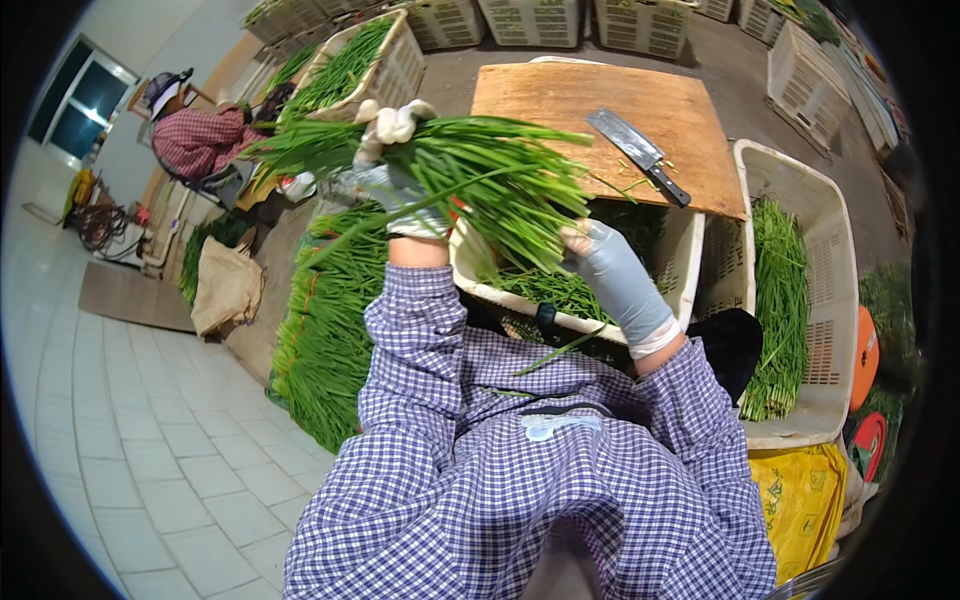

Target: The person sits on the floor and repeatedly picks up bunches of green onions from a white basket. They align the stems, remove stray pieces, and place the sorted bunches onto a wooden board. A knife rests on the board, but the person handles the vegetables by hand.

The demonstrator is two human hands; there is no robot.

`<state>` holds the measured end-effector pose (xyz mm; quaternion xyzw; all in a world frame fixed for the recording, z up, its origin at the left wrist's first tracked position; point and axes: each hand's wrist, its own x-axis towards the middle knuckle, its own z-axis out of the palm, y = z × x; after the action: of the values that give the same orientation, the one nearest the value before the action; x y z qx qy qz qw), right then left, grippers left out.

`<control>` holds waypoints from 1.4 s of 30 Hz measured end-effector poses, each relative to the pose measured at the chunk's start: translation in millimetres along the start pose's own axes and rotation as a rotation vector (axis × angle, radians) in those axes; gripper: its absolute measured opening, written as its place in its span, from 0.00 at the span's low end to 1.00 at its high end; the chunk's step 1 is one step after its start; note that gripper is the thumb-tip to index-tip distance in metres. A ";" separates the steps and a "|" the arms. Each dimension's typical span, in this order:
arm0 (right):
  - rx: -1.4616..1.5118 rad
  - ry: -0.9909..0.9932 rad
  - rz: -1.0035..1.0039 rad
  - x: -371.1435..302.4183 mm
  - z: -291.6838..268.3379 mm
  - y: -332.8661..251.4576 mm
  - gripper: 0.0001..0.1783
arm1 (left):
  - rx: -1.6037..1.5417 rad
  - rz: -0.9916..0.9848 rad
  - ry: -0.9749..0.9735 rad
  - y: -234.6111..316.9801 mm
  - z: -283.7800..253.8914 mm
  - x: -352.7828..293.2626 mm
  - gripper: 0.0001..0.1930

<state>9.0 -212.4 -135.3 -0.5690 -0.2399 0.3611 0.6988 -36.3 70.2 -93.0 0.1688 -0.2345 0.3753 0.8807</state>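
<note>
A large bunch of garlic chives (490, 170) is held up in front of me, over a white crate. Wrapped round its left part is my left hand (393, 165), gloved in grey and white, with the fingers closed. Loose green blades stick out to the left, and a few hang below the wrist. My right hand (607, 265), also gloved, is at the bunch's lower right end; its fingertips are pressed together on the stems there, partly hidden. Below the bunch, the white crate (685, 275) holds more loose greens.
A cleaver (640, 155) lies on the wooden board (530, 90) beyond the crate. To the right stands another white crate (835, 330) of chives (780, 300). Stacked chives (330, 350) lie by my left side. A seated person (195, 135) is at far left; several crates line the back.
</note>
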 end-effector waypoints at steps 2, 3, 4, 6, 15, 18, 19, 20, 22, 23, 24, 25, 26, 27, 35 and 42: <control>-0.577 0.004 0.089 2.2 -32.9 23.0 0.15 | -0.040 -0.022 -0.151 -9.1 7.1 1.3 0.06; -0.991 0.125 0.235 0.1 -44.8 33.7 0.14 | 0.020 -0.003 -0.137 -8.5 9.7 -1.1 0.06; -1.001 0.116 0.198 -6.8 -68.1 63.1 0.14 | 0.133 0.046 -0.083 -10.5 18.1 -4.1 0.08; -0.673 0.025 0.264 -15.4 -61.0 63.4 0.14 | 0.199 0.099 -0.059 -6.1 23.0 1.1 0.09; -0.309 -0.091 0.126 -2.1 49.8 17.6 0.14 | 0.628 0.125 0.141 -14.7 17.7 -6.2 0.10; -0.914 -0.216 0.099 5.2 -11.9 64.5 0.15 | 0.681 0.179 0.194 0.2 14.2 1.7 0.09; -1.173 -0.341 0.156 4.2 -40.0 79.7 0.16 | 0.644 0.170 0.138 11.4 5.4 7.7 0.11; -1.306 -0.451 0.324 3.2 -62.4 80.4 0.17 | 0.626 0.151 0.120 23.3 1.3 12.0 0.12; -1.387 -0.389 0.351 5.8 -93.5 72.9 0.22 | 0.707 0.117 0.148 41.4 -1.8 13.6 0.13; -1.169 -0.243 0.121 19.8 -99.6 59.6 0.22 | 0.684 0.124 0.185 42.7 -7.5 16.1 0.12; -1.053 -0.038 0.106 37.8 -100.0 44.5 0.20 | 0.634 0.053 0.203 43.4 -15.1 17.8 0.12; -0.986 0.173 -0.035 54.7 -103.1 39.4 0.18 | 0.573 -0.031 0.219 40.2 -22.8 20.5 0.12; -1.155 0.273 -0.246 83.3 -117.0 45.4 0.16 | 0.518 -0.078 0.197 31.9 -20.8 22.8 0.11; -1.304 0.327 -0.347 105.0 -137.9 52.9 0.18 | 0.481 -0.121 0.393 13.0 -13.0 25.7 0.14; -0.778 -0.754 0.281 69.4 -103.1 -0.4 0.28 | 0.081 -0.419 0.184 -45.2 -57.3 40.4 0.25; -0.538 -0.104 -0.169 108.6 -121.5 -12.0 0.47 | 0.065 -0.695 0.115 -149.1 -81.7 54.9 0.22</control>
<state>170.2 -204.5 -160.7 -0.6927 -0.4094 0.2535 0.5369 130.9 42.2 -149.6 0.2449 -0.1011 0.0694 0.9618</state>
